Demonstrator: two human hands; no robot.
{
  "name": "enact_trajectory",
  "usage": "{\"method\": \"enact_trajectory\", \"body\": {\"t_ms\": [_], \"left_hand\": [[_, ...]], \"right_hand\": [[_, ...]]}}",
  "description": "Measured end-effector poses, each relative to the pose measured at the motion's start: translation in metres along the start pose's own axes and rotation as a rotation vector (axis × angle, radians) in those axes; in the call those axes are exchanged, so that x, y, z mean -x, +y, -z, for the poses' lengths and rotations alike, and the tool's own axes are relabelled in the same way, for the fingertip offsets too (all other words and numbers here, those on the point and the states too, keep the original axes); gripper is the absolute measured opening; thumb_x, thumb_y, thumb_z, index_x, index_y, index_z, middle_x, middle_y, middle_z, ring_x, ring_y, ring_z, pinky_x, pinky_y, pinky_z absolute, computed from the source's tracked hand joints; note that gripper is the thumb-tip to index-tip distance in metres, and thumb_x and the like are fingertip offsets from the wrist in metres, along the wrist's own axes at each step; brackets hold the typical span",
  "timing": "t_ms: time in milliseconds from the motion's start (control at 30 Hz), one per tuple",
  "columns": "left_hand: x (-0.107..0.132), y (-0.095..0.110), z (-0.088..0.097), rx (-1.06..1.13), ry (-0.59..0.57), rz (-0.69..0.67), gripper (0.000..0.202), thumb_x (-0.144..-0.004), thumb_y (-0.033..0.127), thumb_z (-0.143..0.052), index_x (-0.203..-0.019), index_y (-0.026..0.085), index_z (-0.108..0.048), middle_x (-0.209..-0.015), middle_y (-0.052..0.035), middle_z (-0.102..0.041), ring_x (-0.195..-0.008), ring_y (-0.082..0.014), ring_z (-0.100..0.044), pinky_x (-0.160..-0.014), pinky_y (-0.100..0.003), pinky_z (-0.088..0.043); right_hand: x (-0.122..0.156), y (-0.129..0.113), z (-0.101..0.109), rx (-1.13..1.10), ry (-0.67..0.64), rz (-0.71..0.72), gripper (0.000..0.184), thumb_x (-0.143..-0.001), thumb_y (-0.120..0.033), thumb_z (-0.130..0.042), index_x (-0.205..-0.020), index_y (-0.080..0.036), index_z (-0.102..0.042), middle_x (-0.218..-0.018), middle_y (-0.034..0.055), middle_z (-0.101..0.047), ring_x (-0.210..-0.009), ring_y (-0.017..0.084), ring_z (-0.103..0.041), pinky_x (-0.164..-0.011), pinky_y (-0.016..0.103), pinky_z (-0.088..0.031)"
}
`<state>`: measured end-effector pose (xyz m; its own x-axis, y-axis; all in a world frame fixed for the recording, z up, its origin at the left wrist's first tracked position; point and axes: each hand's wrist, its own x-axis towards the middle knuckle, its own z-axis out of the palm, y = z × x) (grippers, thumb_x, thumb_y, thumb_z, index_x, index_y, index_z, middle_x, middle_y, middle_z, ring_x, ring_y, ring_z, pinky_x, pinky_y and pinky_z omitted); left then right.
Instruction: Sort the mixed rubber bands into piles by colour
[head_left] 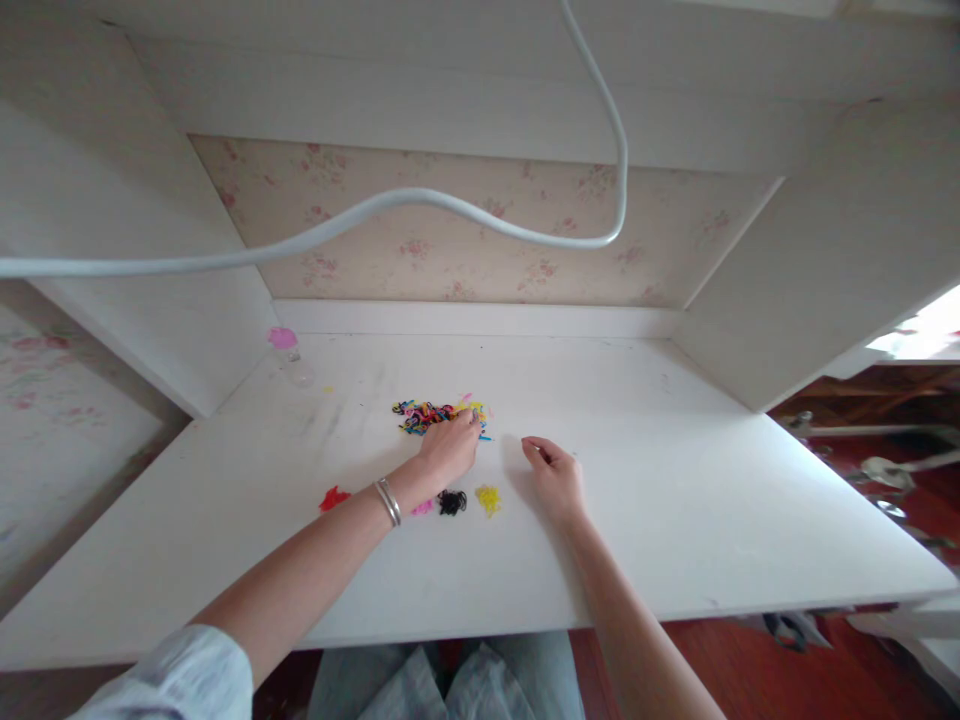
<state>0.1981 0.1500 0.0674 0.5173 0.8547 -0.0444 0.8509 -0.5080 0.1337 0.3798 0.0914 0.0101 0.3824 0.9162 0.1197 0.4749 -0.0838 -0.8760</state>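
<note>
A mixed pile of small coloured rubber bands (426, 416) lies mid-table. My left hand (451, 445), with silver bracelets at the wrist, reaches onto the pile's right part, fingers pinched together and hiding what is between them. To the right, apart from the pile, my right hand (555, 475) hovers low over the table with thumb and fingers drawn together; anything held there is too small to make out. Nearer me are separate heaps: red bands (334, 498), pink bands (423, 507) partly behind my left forearm, black bands (452, 502) and yellow bands (488, 500).
A clear container with a pink top (283, 338) is at the back left of the white table (675, 520). A white cable (420, 196) hangs across the view above. Side panels and a back wall enclose the table. My knees are below its front edge.
</note>
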Motion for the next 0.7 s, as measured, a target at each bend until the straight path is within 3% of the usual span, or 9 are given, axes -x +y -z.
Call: {"method": "enact_trajectory", "body": {"t_ms": [700], "left_hand": [[-0.0038, 0.0011, -0.0058, 0.019, 0.053, -0.024, 0.038, -0.094, 0.036, -0.028, -0.103, 0.019, -0.061, -0.11, -0.0086, -0.058, -0.089, -0.0176, -0.061, -0.074, -0.029, -0.047]], "right_hand": [[0.0003, -0.0025, -0.0021, 0.017, -0.025, 0.014, 0.042, -0.081, -0.052, -0.048, -0.091, -0.02, -0.073, -0.06, -0.0003, -0.061, -0.056, 0.014, -0.051, -0.055, 0.024, -0.037]]}}
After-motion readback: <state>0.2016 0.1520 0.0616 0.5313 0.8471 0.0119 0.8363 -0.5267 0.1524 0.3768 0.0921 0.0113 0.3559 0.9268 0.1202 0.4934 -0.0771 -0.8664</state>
